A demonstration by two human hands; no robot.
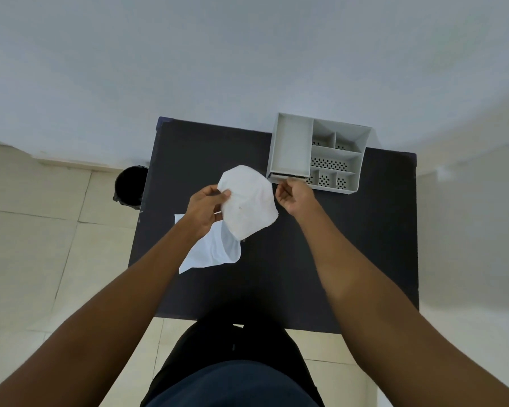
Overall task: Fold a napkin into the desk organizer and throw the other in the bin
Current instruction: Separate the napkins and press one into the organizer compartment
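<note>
My left hand (205,207) grips the left edge of a white napkin (249,204) and holds it up above the dark table (350,245). My right hand (294,196) hovers just right of that napkin with curled fingers that hold nothing, close to the front left corner of the grey desk organizer (291,142). A second white napkin (209,251) lies flat on the table, partly hidden under my left wrist and the lifted napkin. A black bin (129,185) stands on the floor beside the table's left edge.
The organizer has one long compartment on its left and several small perforated ones on its right. Pale floor tiles (41,259) surround the table. A white wall runs behind the table. My legs are at the table's near edge.
</note>
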